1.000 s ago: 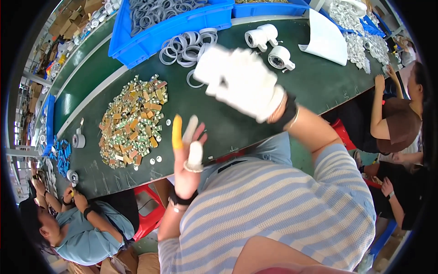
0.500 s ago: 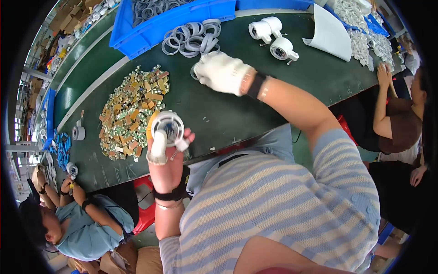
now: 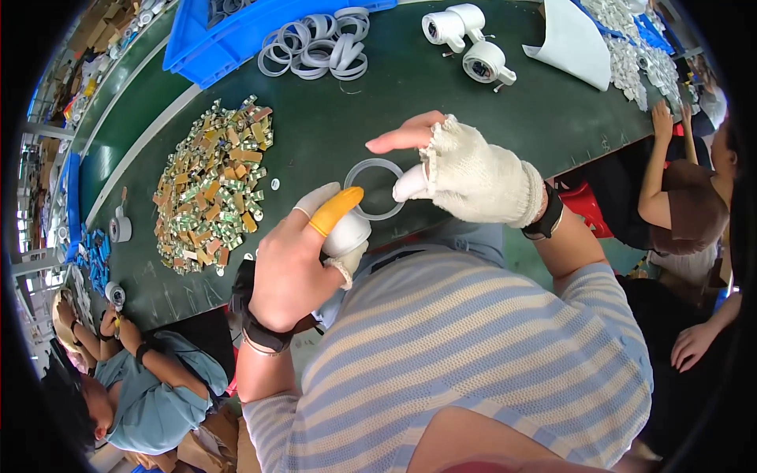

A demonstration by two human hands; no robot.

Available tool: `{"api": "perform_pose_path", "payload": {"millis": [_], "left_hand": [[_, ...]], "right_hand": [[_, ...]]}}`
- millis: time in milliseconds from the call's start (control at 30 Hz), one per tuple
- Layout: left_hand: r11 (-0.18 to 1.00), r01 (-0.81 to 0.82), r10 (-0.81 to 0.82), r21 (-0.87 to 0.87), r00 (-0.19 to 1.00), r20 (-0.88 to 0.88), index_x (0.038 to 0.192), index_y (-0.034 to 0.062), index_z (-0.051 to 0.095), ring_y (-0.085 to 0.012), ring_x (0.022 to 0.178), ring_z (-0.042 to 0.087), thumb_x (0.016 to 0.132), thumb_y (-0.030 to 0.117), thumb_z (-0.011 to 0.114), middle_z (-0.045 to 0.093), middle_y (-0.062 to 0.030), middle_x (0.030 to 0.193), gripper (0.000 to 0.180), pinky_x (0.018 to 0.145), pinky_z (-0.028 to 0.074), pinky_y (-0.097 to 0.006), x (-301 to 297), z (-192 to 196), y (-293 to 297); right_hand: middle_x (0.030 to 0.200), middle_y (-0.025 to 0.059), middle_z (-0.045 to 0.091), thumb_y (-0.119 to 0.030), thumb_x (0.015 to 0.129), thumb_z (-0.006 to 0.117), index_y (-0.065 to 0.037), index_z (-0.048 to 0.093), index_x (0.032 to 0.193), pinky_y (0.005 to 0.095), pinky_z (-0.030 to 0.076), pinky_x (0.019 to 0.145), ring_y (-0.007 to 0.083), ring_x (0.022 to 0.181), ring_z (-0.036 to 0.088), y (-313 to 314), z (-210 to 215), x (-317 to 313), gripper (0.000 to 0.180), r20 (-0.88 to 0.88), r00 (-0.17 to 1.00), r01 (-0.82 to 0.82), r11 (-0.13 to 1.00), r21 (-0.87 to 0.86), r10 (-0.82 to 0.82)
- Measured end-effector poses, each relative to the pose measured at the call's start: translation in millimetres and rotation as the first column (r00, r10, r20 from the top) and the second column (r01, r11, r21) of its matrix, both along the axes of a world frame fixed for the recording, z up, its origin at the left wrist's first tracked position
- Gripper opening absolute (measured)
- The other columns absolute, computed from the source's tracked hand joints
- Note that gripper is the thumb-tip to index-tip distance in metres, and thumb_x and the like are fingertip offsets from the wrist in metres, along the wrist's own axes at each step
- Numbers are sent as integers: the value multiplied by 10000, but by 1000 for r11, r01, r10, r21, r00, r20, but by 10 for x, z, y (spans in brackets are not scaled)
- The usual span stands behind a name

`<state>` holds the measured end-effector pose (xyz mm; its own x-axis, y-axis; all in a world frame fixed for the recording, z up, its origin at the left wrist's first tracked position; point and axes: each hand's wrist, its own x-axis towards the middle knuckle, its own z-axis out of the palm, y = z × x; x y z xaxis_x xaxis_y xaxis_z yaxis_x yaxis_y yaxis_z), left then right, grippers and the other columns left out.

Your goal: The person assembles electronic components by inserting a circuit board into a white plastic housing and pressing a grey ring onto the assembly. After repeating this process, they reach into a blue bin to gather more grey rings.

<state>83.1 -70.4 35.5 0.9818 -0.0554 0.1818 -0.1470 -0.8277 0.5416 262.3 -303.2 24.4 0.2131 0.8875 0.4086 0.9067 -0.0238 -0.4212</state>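
My left hand, its index finger in a yellow finger cot, is wrapped round a white rounded housing whose front is turned away from view. A translucent grey ring stands at the housing's far end, close to my left fingertips. On the ring's right side rests the thumb of my right hand, in a cream fingerless knit glove. The right index finger stretches out above the ring, and the other fingers are curled and partly hidden. Whether the ring touches the housing I cannot tell.
Loose grey rings lie beside a blue bin. A heap of small circuit boards is at left. White housings and a white sheet lie at the back right. Co-workers sit on both sides.
My right hand has come back from the loose rings with a grey ring, toward my left hand. The left hand has turned over, and the housing's open face no longer shows.
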Motion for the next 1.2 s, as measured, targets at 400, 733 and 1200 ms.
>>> {"api": "perform_pose_path", "payload": {"millis": [400, 733, 1200], "left_hand": [[921, -231, 222, -312, 973, -66, 1419, 142, 638, -307, 945, 765, 893, 249, 844, 712, -142, 1250, 575, 817, 623, -386, 76, -250, -163], [-232, -263, -34, -936, 964, -262, 1667, 167, 266, -354, 1351, 604, 1105, 545, 465, 511, -173, 1548, 706, 1083, 557, -520, 141, -407, -318], [-280, -72, -40, -957, 997, -63, 1678, 160, 215, -367, 1357, 596, 977, 460, 755, 482, -182, 1548, 934, 1085, 566, -509, 81, -507, -353]], "right_hand": [[1154, 29, 727, -197, 866, 794, -112, 769, 1022, 419, 512, 867, 281, 969, 640, 74, -151, -79, 179, -18, 990, 144, 987, 78, -143], [1036, 100, 746, -98, 1016, 690, 33, 706, 1214, 303, 562, 852, 168, 957, 721, 137, 130, -294, 237, -967, 228, 114, 983, 143, 115], [1007, 96, 739, -99, 996, 720, -23, 745, 1191, 313, 559, 799, 183, 911, 727, 108, 181, -325, 210, -769, 639, 127, 984, 128, 18]]}}
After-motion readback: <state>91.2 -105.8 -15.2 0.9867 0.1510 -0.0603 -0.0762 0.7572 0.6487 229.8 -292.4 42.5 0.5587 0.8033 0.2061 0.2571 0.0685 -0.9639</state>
